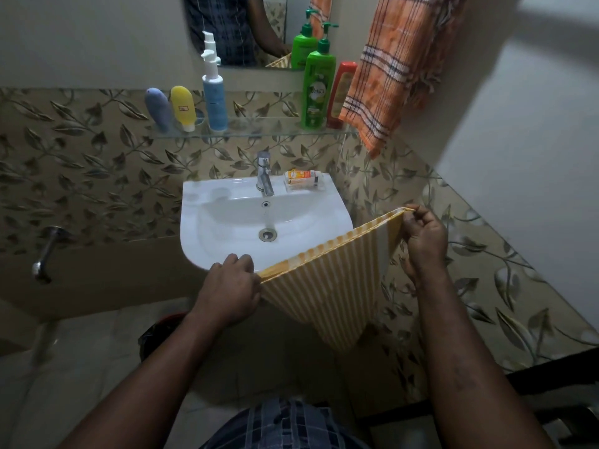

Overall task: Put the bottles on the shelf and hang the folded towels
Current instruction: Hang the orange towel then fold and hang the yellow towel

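**Striped towel held taut between both grips**

Our left grip (228, 286) pinches one top corner of the folded yellow-striped towel (327, 286). Our right grip (423, 241) pinches the other corner, held higher. The cloth hangs between them, just before the sink (194, 228). Beyond and above, bottles (214, 98) stand on the glass shelf (259, 131). An orange checked towel (389, 76) hangs above the right grip.

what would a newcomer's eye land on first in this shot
The yellow striped towel stands out first, stretched in front of the white sink between the left hand and the right hand, each gripping a top corner. Next comes the orange checked towel hanging at upper right. Beside it, the bright green pump bottle stands on the glass shelf under the mirror.
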`<state>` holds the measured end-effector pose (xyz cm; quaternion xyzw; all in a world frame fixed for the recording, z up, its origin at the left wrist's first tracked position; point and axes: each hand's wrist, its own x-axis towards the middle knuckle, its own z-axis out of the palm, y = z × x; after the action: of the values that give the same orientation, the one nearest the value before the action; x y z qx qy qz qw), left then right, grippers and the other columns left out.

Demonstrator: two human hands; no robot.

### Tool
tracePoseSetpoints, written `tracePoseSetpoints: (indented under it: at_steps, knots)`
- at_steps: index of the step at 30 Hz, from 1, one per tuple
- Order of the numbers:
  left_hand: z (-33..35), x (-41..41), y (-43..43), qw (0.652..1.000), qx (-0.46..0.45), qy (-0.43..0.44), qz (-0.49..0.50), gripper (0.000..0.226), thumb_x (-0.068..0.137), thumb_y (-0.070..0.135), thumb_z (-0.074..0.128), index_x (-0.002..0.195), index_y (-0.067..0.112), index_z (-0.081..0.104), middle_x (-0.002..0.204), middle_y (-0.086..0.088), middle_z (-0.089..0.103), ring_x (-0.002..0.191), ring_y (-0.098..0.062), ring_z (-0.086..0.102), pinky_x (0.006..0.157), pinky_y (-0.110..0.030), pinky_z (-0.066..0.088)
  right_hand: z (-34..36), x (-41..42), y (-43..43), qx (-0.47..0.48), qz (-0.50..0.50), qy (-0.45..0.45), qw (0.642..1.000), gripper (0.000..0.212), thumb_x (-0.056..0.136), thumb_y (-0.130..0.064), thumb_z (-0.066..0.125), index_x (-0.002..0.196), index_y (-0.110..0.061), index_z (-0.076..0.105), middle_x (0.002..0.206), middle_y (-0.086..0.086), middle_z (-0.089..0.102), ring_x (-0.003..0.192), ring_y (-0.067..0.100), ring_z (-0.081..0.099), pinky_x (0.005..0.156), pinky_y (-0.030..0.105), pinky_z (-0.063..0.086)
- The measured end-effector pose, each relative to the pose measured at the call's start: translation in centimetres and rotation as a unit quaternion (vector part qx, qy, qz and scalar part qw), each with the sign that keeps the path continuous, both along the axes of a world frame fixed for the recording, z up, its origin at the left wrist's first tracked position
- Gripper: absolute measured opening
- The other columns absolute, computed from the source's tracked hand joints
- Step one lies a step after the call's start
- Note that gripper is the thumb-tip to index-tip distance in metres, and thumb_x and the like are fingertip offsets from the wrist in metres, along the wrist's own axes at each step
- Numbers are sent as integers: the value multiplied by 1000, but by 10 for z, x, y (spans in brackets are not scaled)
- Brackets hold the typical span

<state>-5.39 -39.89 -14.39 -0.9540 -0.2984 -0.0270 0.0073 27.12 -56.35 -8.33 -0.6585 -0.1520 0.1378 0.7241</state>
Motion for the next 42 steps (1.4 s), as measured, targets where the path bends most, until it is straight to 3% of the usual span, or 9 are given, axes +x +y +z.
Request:
tracePoseSetpoints:
  at_steps: [6,10,13,17,21,26,33,39,42]
  knots:
    - [15,-1,11,991,-37,-109,64,55,89,51,36,87,18,80,86,0,72,78,-26,65,68,-38,52,-4,1,-4,6,-13,-1,1000,22,101,-2,61,103,-21,73,100,7,73,96,19,67,99,44,58]
    - [25,3,14,934,-180,-247,184,75,94,70,34,56,12,62,59,-6,64,64,-28,61,63,-40,46,-3,0,-2,16,-17,0,1000,22,102,-1,60,104,-19,72,97,5,73,94,17,67,95,40,59]
    - [33,7,15,942,-154,-231,188,66,95,60,43,62,9,70,62,-13,67,69,-37,64,65,-40,48,0,-1,1,29,-22,5,999,24,102,0,60,101,-21,72,92,1,72,91,14,67,92,36,59]
    - [41,14,14,944,-163,-205,202,28,90,41,74,83,16,83,78,-9,77,80,-31,70,73,-40,59,-2,2,1,29,-20,4,999,23,101,-1,61,101,-21,72,92,2,71,92,16,65,93,39,58]
    - [47,18,7,944,-156,-174,231,5,83,22,71,84,20,75,82,-8,74,83,-34,69,70,-36,56,-7,3,4,19,-9,-7,1000,23,99,-1,63,100,-21,73,93,1,74,91,15,67,90,38,57]
    - [50,21,5,952,-140,-150,227,13,86,13,62,91,24,59,75,-6,59,74,-34,59,62,-36,49,-6,4,5,10,-14,-19,1000,21,99,-2,64,105,-20,73,98,3,75,94,16,68,93,38,59]
    - [44,24,7,970,-127,-97,182,19,90,22,63,103,30,74,92,-7,69,90,-35,66,69,-35,52,-4,6,3,7,-28,-27,999,24,99,0,63,101,-22,73,94,-1,74,89,10,68,87,32,58]
    - [39,22,8,979,-104,-110,134,13,90,23,58,93,23,71,83,-8,70,81,-36,66,68,-39,56,-3,10,2,14,-53,-10,998,25,100,-1,62,97,-24,72,94,-3,74,89,8,68,87,30,59]
    - [39,21,9,959,-139,-169,178,10,90,22,58,84,20,65,79,-8,68,78,-35,64,64,-36,51,-2,12,2,3,-65,-14,998,28,99,0,62,95,-26,72,94,-3,73,90,9,68,85,29,59]
